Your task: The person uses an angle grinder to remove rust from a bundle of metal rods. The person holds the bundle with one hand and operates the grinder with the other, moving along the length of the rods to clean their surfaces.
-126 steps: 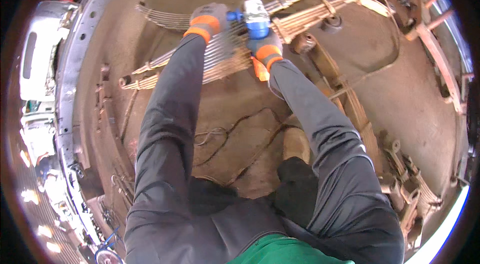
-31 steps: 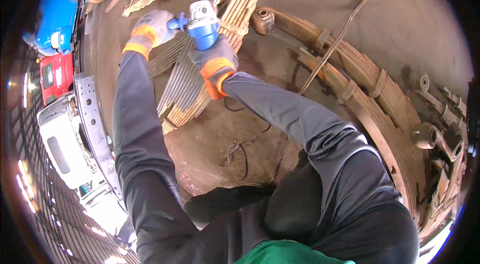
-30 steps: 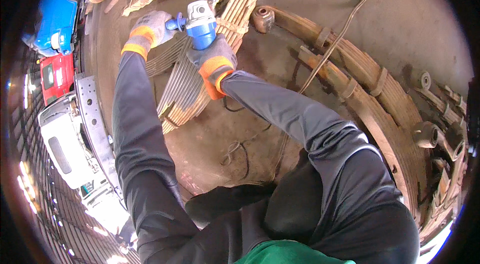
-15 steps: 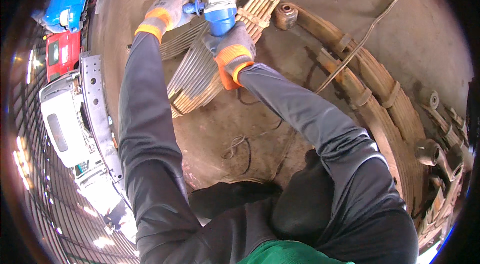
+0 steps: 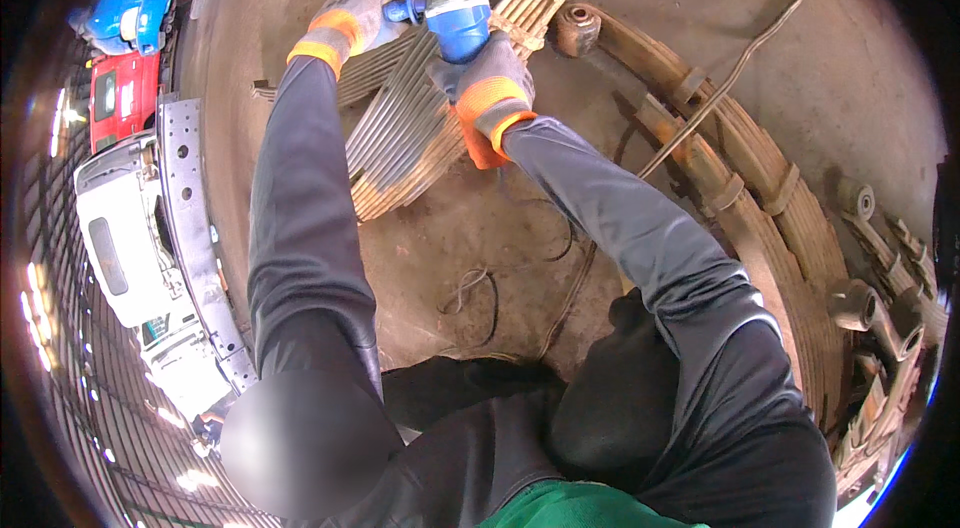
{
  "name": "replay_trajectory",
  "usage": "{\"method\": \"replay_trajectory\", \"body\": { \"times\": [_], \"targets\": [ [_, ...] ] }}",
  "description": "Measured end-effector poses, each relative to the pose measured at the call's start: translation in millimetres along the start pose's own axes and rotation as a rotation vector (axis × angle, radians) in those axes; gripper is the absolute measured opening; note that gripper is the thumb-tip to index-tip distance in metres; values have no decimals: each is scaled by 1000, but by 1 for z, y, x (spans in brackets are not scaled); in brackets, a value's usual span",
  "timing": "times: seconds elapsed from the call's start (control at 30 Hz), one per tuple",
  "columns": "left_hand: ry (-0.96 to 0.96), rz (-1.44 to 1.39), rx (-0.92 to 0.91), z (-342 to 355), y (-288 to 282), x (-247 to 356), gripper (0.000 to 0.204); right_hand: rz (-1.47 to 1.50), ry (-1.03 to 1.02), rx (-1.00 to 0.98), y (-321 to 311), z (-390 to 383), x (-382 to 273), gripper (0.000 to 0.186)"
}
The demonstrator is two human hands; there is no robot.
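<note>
An angle grinder (image 5: pixel 462 20) with a blue body and a silver head is held in both gloved hands. Around its blue side handle my left hand (image 5: pixel 357 16) is closed. My right hand (image 5: pixel 488 86) wraps the body behind the head, and an orange-red part (image 5: pixel 478 143) shows below that glove. Both gloves are grey with orange cuffs. Beneath the tool lies a leaf spring pack (image 5: pixel 400 128), its stacked leaves part bright grey, part rusty brown. The grinder's disc is hidden, so I cannot tell whether it touches the leaves.
More rusty leaf springs (image 5: pixel 745 143) lie on the right, with a cable (image 5: pixel 745 58) running over them. Rolled spring eyes (image 5: pixel 858 308) pile up at the far right. A thin cord (image 5: pixel 470 293) loops on the floor near my knees. A drilled metal rail (image 5: pixel 185 198) and truck cabs (image 5: pixel 118 218) stand left.
Both hands and the grinder have shifted slightly right and a little away from me along the leaf spring pack. The grip of each hand stays the same.
</note>
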State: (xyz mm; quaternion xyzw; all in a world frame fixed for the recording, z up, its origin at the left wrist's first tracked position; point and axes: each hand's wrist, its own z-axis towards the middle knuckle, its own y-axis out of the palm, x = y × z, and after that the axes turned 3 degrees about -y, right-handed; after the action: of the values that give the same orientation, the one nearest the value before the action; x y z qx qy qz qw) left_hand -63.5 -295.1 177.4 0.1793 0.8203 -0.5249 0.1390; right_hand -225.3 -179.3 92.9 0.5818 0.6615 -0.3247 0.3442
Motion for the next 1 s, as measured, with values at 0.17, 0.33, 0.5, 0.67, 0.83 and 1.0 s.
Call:
{"method": "replay_trajectory", "body": {
  "times": [0.17,0.33,0.5,0.67,0.83,1.0],
  "targets": [
    [-22,-17,-64,3,-7,-9,36,-21,-10,-49,5,13,-2,60],
    [-79,-69,-37,5,-1,-7,37,-44,-87,-12,6,30,2,60],
    [-69,-113,-42,-2,14,-6,38,-95,-129,-61,2,34,13,58],
    [-148,-124,-95,-29,25,-34,39,-255,-137,-144,24,23,9,42],
    [-175,-134,-110,-53,47,-58,39,-134,-155,-275,47,13,20,41],
    [-210,-136,-75,-62,89,-63,42,-160,-261,-217,67,21,43,48]
  ]
}}
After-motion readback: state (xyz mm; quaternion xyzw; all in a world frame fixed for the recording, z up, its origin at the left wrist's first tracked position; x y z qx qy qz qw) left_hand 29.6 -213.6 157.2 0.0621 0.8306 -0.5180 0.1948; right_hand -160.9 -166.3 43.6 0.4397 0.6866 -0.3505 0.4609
